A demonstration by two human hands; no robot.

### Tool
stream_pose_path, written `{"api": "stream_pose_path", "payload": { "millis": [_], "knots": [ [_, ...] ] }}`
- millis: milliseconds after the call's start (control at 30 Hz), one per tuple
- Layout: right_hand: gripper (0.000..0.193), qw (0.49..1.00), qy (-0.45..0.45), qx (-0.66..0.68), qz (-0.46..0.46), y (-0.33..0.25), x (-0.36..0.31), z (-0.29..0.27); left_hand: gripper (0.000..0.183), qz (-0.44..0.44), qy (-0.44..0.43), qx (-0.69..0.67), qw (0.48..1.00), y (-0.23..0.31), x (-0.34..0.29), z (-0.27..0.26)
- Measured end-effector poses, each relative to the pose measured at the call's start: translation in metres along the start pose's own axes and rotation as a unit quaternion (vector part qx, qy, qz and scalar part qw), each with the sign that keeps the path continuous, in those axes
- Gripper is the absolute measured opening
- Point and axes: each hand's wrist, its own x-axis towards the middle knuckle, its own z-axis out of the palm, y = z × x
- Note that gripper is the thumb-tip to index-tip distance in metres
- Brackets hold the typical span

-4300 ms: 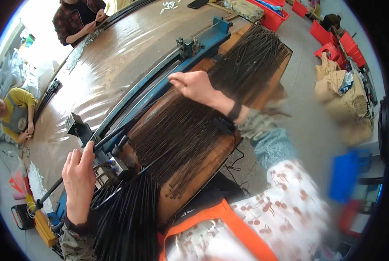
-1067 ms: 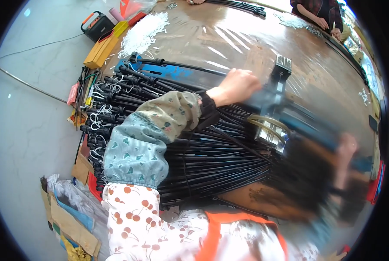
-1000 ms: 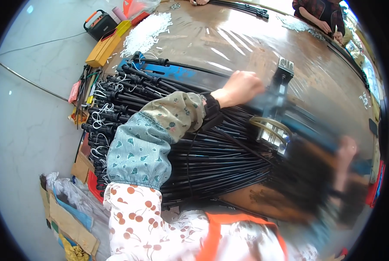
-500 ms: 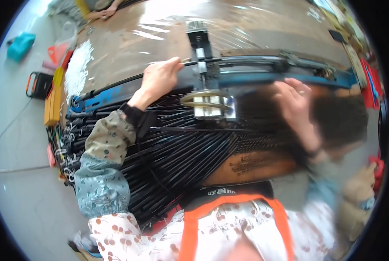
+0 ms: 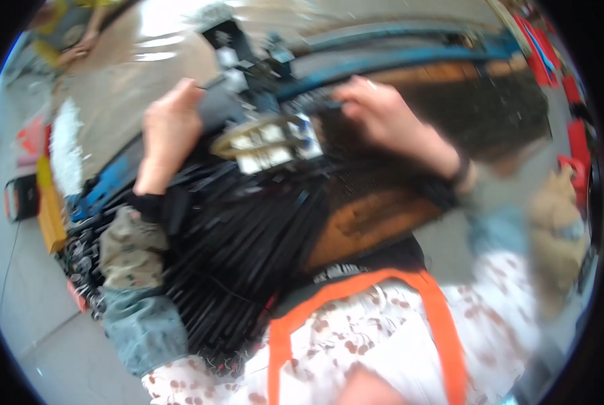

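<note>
My left hand (image 5: pixel 170 131) is closed beside the bench device (image 5: pixel 231 57), and a thin black rod (image 5: pixel 212 84) shows at its fingertips. Across the device, my right hand (image 5: pixel 383 111) has its fingers pinched close to the black rail area; blur hides what they hold, if anything. Between and below the hands sits a silver block (image 5: pixel 265 158) with a curved yellowish tube (image 5: pixel 224 146) looped over it. Many long black rods (image 5: pixel 241 229) lie fanned out under my forearms, their far-left ends tied with white loops.
A blue rail (image 5: pixel 396 64) runs right from the device. Small white pieces (image 5: pixel 67 148) are heaped at the table's left, near a yellow box (image 5: pixel 50 209). Another person's hands (image 5: pixel 79 50) rest at the far left. Brown board (image 5: pixel 363 226) lies nearest me.
The view has shifted, so the bench appears further left and tilted. My right hand has come in from the right toward the device. My left hand stays closed by the device.
</note>
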Motion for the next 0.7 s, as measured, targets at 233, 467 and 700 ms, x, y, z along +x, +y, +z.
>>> {"api": "stream_pose_path", "payload": {
  "millis": [233,467,700],
  "knots": [
    [0.024,0.978,-0.095,-0.180,0.051,-0.017,-0.016,-0.036,0.009,0.161,0.043,0.207,0.964,-0.065,0.011,-0.001],
    [0.023,0.928,-0.323,-0.177,0.055,-0.111,-0.145,-0.058,0.030,0.195,0.119,0.391,0.892,-0.084,0.004,-0.072],
    [0.023,0.934,-0.303,-0.189,-0.006,-0.095,-0.133,-0.043,0.010,0.028,-0.014,0.146,0.989,0.117,-0.093,-0.099]
  ]
}}
